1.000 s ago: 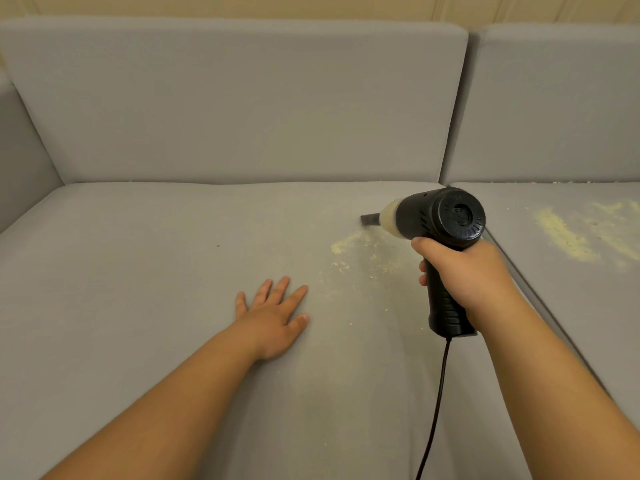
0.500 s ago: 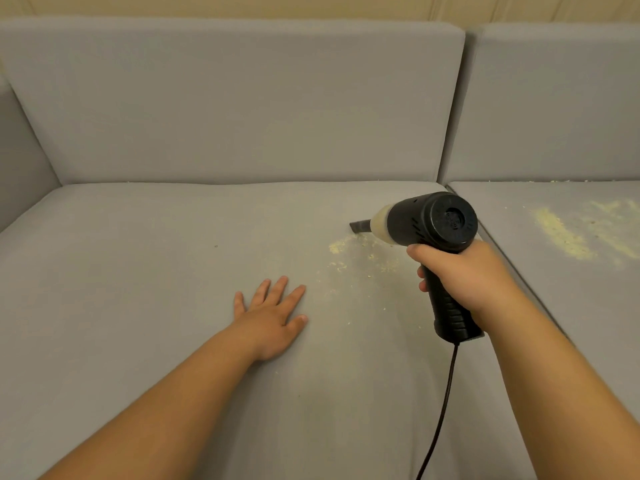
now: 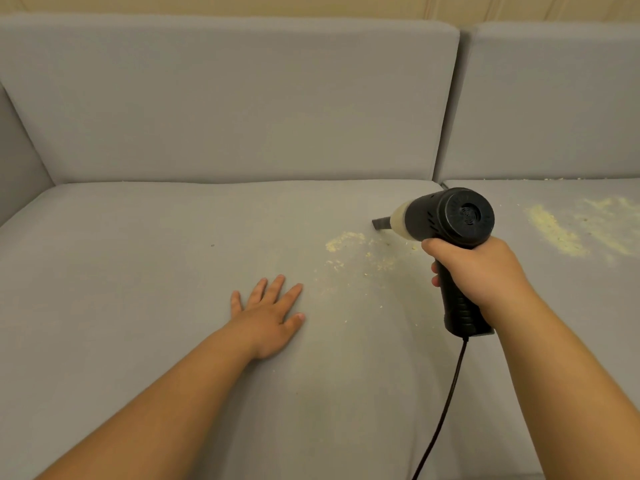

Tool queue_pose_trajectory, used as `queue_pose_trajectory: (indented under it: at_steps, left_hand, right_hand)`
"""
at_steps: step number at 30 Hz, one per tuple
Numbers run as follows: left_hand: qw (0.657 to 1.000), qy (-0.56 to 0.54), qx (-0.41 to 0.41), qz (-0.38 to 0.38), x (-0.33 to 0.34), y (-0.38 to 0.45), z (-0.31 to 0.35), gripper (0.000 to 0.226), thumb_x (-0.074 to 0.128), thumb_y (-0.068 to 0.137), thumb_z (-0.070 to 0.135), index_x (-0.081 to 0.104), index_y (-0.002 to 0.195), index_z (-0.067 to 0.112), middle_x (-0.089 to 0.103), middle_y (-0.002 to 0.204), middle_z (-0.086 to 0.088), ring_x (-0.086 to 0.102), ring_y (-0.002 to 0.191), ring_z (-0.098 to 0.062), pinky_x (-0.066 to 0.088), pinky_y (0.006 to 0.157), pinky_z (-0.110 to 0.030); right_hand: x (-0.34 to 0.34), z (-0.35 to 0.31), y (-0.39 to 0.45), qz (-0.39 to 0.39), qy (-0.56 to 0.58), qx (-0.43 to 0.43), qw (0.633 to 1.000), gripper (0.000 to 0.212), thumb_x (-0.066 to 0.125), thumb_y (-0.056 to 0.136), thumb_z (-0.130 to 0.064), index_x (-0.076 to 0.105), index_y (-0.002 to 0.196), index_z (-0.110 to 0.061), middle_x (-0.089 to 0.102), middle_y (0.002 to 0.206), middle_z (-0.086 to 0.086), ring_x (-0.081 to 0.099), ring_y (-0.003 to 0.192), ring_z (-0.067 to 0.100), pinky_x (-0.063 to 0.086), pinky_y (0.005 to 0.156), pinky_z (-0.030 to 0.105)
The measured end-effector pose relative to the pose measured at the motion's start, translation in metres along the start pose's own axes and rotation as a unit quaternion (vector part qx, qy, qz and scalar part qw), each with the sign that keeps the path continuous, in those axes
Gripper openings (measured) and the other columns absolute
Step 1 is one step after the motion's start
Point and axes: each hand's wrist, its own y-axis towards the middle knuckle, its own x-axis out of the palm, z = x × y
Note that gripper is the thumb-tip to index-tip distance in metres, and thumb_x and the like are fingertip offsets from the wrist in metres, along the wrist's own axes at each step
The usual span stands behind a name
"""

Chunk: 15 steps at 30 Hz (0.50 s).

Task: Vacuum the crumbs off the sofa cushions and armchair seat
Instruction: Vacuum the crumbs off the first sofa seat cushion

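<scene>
My right hand [image 3: 485, 271] grips the handle of a black handheld vacuum [image 3: 450, 220]. Its small dark nozzle [image 3: 380, 224] points left and down at the grey sofa seat cushion [image 3: 156, 254]. A patch of pale yellow crumbs [image 3: 346, 242] lies on that cushion just left of and below the nozzle, with scattered bits trailing toward me. My left hand [image 3: 270, 313] rests flat on the cushion, fingers spread, left of the crumbs. Thicker streaks of crumbs [image 3: 561, 233] cover the neighbouring seat cushion [image 3: 571, 289] on the right.
The vacuum's black cord [image 3: 446, 403] hangs from the handle down toward the bottom edge. Grey back cushions [image 3: 225, 105] stand behind both seats. A narrow gap [image 3: 445, 185] separates the two seat cushions. A sofa arm [image 3: 17, 161] rises at the far left.
The vacuum nozzle slid left over the crumb patch, then drew back to the right. The crumbs near the nozzle look thinner. My left hand stayed in place.
</scene>
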Motion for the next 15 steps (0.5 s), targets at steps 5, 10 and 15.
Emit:
queue_pose_trajectory:
  at_steps: [5,10,15]
  left_hand:
    - [1.000,-0.003,0.002,0.007,0.0001,-0.0009,0.0001,0.063,0.020,0.104,0.067,-0.007,0.159,0.055,-0.020,0.170,0.015,-0.019,0.158,-0.018,-0.012,0.122,-0.062]
    - [1.000,-0.004,0.003,0.008,0.0011,-0.0011,0.0000,0.063,0.021,0.104,0.066,-0.007,0.160,0.054,-0.020,0.170,0.016,-0.019,0.158,-0.017,-0.012,0.122,-0.062]
    - [1.000,-0.004,0.002,0.009,0.0023,0.0000,-0.0004,0.063,0.020,0.104,0.067,-0.007,0.159,0.055,-0.021,0.170,0.016,-0.020,0.157,-0.017,-0.012,0.122,-0.062]
  right_hand:
    - [0.0024,0.0017,-0.0013,0.038,0.008,0.005,0.999,0.011,0.077,0.087,-0.029,0.068,0.084,-0.023,0.077,0.085,0.011,0.077,0.076,0.025,0.062,0.083,0.050]
    - [-0.0036,-0.0023,-0.0007,0.023,0.016,0.010,1.000,0.011,0.078,0.087,-0.032,0.069,0.089,-0.026,0.078,0.086,0.009,0.078,0.073,0.022,0.063,0.081,0.047]
    - [-0.0050,0.0005,0.0006,0.036,0.006,0.004,0.999,0.011,0.077,0.086,-0.031,0.069,0.087,-0.024,0.077,0.085,0.010,0.078,0.070,0.022,0.064,0.084,0.050]
